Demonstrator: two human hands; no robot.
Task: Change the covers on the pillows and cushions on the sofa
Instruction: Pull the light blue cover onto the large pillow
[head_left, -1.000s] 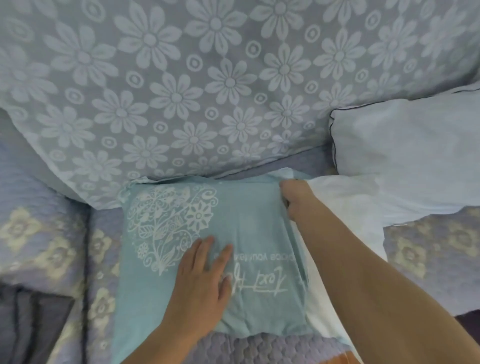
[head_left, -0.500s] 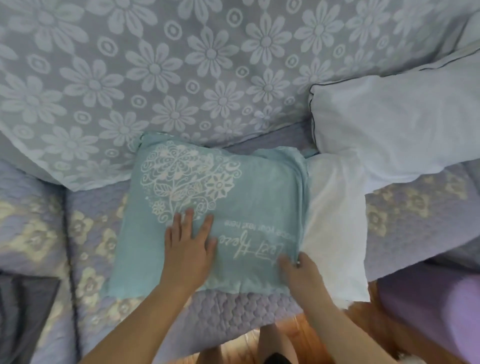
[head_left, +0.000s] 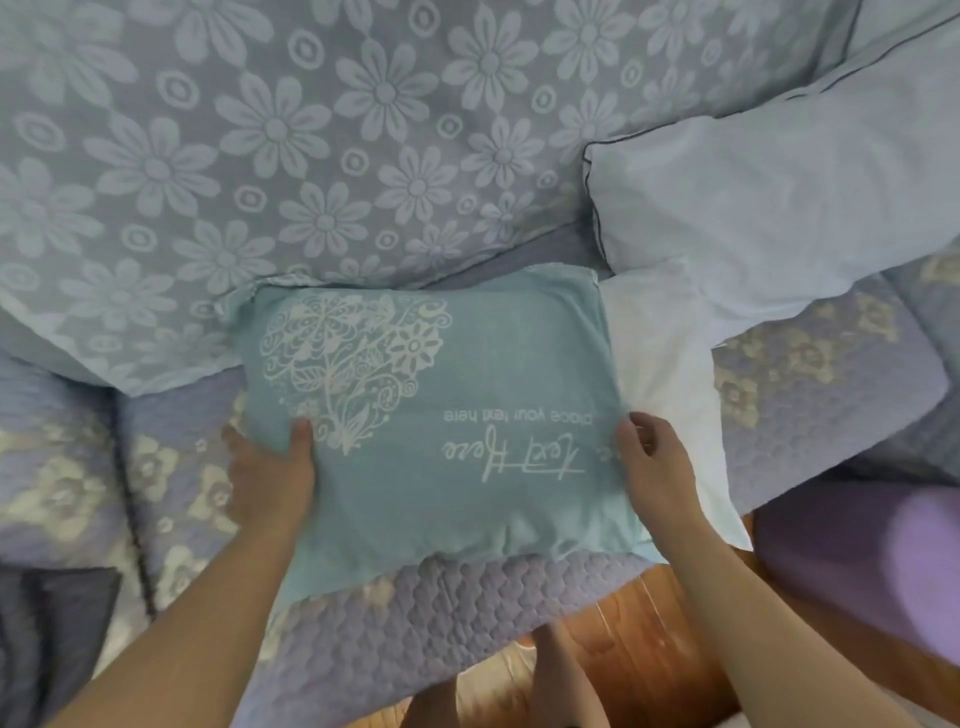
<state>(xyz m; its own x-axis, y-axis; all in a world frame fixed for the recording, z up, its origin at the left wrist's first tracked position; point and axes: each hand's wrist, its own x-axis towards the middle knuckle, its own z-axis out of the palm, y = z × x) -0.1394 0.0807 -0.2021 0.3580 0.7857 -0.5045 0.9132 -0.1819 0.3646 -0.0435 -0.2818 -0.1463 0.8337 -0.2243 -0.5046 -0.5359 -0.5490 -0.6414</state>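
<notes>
A teal cover (head_left: 457, 395) with a white heart-shaped flower print and upside-down lettering lies on the sofa seat, pulled most of the way over a white pillow (head_left: 670, 379) whose right end sticks out bare. My left hand (head_left: 272, 467) grips the cover's left edge, thumb on top and fingers underneath. My right hand (head_left: 654, 467) pinches the cover's right open edge where it meets the white pillow.
A large blue-grey cushion with white daisies (head_left: 291, 156) leans behind. A pale blue pillow with dark piping (head_left: 779, 187) lies at the right rear. The sofa has a lilac quilted throw (head_left: 467, 613). Purple fabric (head_left: 862, 561) sits at right, wooden floor (head_left: 639, 639) below.
My left hand has gone from lying flat on the cover to gripping its left edge. My right hand has stayed at the cover's right open edge. The view has shifted back.
</notes>
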